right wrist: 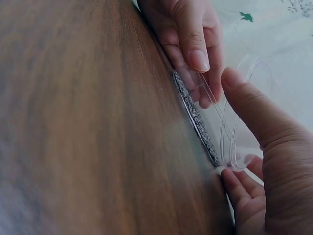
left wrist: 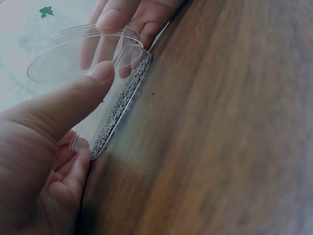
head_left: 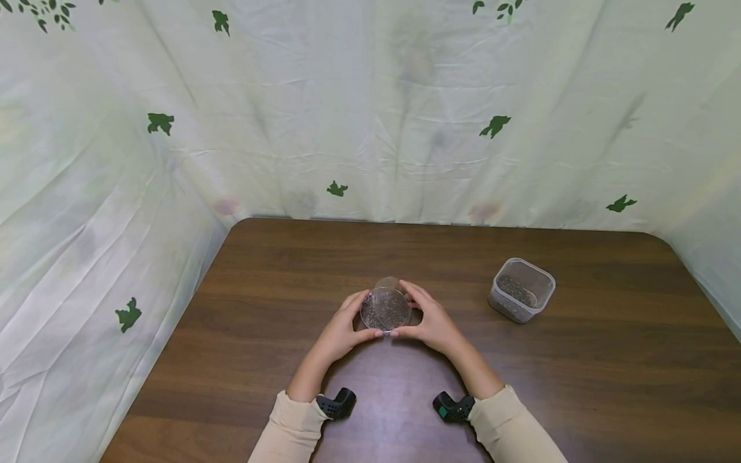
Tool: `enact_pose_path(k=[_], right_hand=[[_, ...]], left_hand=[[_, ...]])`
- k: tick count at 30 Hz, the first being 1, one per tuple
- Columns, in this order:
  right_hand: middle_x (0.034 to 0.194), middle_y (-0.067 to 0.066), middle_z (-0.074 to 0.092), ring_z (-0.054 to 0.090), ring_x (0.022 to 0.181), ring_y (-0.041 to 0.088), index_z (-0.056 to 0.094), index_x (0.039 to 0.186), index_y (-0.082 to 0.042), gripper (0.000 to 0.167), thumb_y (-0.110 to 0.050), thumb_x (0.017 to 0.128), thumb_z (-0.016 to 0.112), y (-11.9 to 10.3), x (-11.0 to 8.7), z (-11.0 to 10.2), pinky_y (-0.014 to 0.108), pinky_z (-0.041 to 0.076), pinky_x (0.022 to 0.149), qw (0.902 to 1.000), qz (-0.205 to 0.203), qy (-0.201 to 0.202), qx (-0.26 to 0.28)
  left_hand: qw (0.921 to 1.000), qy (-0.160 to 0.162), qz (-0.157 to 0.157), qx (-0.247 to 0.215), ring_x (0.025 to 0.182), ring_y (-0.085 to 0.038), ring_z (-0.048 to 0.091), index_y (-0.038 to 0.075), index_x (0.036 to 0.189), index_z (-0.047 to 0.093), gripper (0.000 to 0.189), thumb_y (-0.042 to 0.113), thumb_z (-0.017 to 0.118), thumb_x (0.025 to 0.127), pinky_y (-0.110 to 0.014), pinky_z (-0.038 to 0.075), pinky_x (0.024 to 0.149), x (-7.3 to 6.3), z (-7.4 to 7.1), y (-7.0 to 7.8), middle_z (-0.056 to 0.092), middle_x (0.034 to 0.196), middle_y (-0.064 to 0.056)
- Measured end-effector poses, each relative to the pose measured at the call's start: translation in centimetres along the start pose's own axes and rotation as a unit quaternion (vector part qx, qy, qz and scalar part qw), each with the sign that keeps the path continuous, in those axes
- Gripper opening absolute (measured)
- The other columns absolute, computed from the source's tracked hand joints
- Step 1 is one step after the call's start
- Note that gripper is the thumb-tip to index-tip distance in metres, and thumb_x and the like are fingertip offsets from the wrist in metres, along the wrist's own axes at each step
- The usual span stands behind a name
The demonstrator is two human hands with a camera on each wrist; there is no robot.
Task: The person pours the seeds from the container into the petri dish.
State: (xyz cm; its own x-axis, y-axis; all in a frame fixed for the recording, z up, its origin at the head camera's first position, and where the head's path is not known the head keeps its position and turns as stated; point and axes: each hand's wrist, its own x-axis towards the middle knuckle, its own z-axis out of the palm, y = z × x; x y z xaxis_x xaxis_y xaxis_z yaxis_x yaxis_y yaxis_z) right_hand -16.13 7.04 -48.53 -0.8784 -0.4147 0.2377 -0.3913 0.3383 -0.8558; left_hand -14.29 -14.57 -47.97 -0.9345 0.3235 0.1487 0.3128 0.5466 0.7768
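Note:
A clear round petri dish (head_left: 376, 314) with a layer of dark grey granules (left wrist: 117, 112) stands on the table at the middle. Its clear lid (left wrist: 44, 68) sits tilted over the dish, one side raised, as both wrist views show. My left hand (head_left: 340, 334) grips the dish from the left, thumb at the near rim and fingers round the far side. From the right, my right hand (head_left: 433, 326) holds the lid between thumb and fingers. Its lower fingers reach close beside the dish wall; whether they touch it, I cannot tell.
A clear square plastic tub (head_left: 508, 310) with similar grey granules stands to the right on the brown wooden table (head_left: 289, 263). A few stray grains lie near the dish. Pale cloth with green leaf shapes (head_left: 336, 188) hangs behind the table and at its sides.

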Motion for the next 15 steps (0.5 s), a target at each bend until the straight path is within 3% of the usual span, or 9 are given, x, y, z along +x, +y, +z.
enact_pose_path(k=[15], right_hand=[[0.139,0.008,0.035,0.051,0.106,0.022,0.037,0.137,-0.01,0.089,-0.035,0.063,0.08,0.07,0.05,0.11,0.035,0.042,0.089,0.9987,-0.005,-0.005,-0.05]], left_hand=[[0.9999,0.006,0.008,-0.011,0.123,-0.026,0.035,-0.001,0.136,0.035,0.086,0.029,0.078,0.068,-0.042,0.027,0.1,0.07,0.02,-0.06,0.037,0.135,-0.015]])
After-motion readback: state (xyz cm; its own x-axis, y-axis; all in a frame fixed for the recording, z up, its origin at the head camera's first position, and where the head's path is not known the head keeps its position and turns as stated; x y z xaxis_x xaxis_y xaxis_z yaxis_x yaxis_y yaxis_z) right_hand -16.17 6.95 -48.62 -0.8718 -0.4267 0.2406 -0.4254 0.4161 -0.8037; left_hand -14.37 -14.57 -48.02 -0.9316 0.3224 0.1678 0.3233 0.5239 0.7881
